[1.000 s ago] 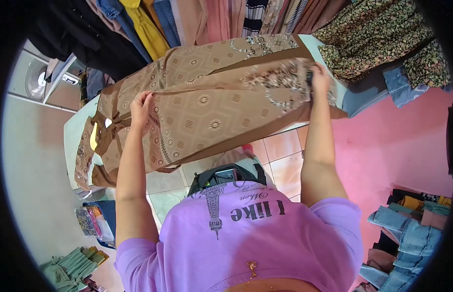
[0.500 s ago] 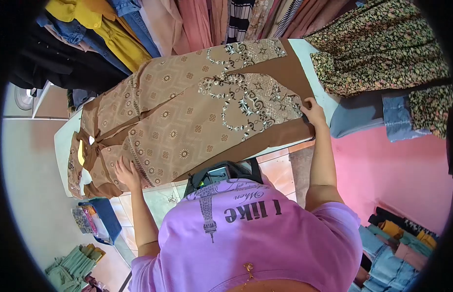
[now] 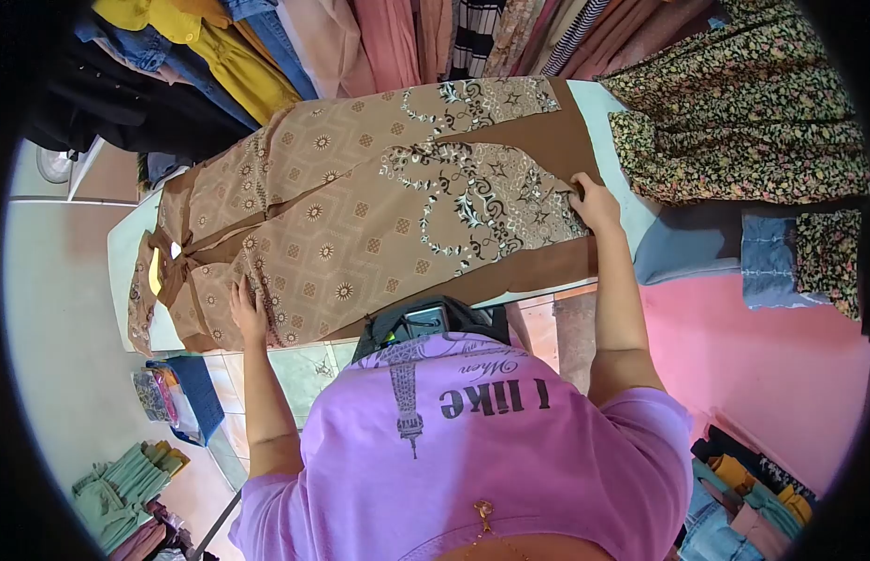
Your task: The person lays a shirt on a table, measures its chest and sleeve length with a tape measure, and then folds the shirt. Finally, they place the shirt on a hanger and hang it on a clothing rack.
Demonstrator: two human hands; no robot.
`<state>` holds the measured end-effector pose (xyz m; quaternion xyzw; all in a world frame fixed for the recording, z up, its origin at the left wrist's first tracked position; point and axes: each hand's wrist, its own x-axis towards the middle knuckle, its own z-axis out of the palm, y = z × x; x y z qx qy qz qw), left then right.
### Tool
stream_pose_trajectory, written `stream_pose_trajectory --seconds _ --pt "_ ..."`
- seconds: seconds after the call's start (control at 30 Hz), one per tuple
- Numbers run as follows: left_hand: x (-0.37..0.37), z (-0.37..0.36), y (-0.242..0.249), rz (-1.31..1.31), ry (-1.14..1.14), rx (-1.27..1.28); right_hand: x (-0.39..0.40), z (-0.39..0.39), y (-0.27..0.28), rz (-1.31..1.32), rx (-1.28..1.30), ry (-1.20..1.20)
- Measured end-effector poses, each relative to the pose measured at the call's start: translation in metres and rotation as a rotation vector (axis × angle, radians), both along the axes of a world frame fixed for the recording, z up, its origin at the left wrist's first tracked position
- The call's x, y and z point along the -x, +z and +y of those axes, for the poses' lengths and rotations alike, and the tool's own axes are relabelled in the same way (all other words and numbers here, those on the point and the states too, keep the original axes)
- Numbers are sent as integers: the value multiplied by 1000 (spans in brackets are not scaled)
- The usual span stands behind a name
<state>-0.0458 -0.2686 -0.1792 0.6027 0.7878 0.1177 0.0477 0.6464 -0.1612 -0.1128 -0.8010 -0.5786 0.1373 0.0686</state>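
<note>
A long brown patterned garment (image 3: 360,215), with a dark and white floral border at its right end, lies spread on a narrow pale board (image 3: 631,196). Plain brown fabric (image 3: 510,280) shows beneath its front panel. Toward the left end, a tie is knotted at the waist, and a yellow piece (image 3: 155,271) shows by the neck. My left hand (image 3: 251,313) rests on the cloth below the knot, fingers stretched out. At the bordered end, my right hand (image 3: 596,203) pinches the edge of the upper panel between thumb and fingers.
Clothes (image 3: 388,42) hang in a row beyond the board. A floral garment (image 3: 753,103) hangs at the right, over grey fabric (image 3: 687,243). Folded clothes lie in piles at the lower left (image 3: 126,496) and lower right (image 3: 748,505). A blue box (image 3: 196,397) stands on the floor.
My left hand has shifted slightly right and up along the cloth. The right hand keeps to the hem, a little to the left. The front panel's lower edge looks moved slightly up.
</note>
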Motion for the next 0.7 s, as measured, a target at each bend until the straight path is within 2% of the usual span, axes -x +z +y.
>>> stream_pose_trajectory --seconds 0.03,0.07,0.1,0.13,0.17,0.2,0.27,0.3,0.37,0.43,0.47,0.5,0.57,0.6,0.63,0.67,0.7 --pt "1 -3 0 13 -17 -8 2 6 -5 -60 29 50" --pt "3 -2 -2 31 -27 -19 -16 5 -10 -8 -27 15" --pt "6 1 -2 40 -14 -20 -39 2 -11 172 -47 -24" --pt "8 1 -3 -3 -36 -29 -66 -4 -26 506 27 -243" --pt "11 1 -5 -46 -57 -38 -79 -9 -19 302 167 -247" --pt "12 0 -4 -43 -35 -35 -103 -15 -36 39 136 -63" --pt "6 -2 4 -197 -93 -76 -140 -26 -72 -259 218 -2" --pt "6 -3 5 -192 -69 -77 -111 -36 -49 -257 216 22" --pt "10 -12 7 -149 -67 -94 -21 -43 15 -266 -53 -337" --pt "25 -21 9 -58 -4 -154 15 -54 24 77 -140 -142" --pt "35 -27 12 19 24 -217 21 -58 13 293 -121 20" --pt "48 -37 12 41 49 -215 23 -59 -3 397 -11 188" --pt "75 -39 3 119 260 -217 48 -72 1 82 96 122" --pt "89 -42 4 142 395 -127 52 -75 -7 -12 74 37" --pt "108 -47 3 149 402 -132 61 -75 -10 -104 52 -48" --pt "126 -48 -1 190 381 -102 67 -79 -11 -66 -2 -66" --pt "146 -50 -8 232 360 -73 96 -79 5 -119 12 -140"
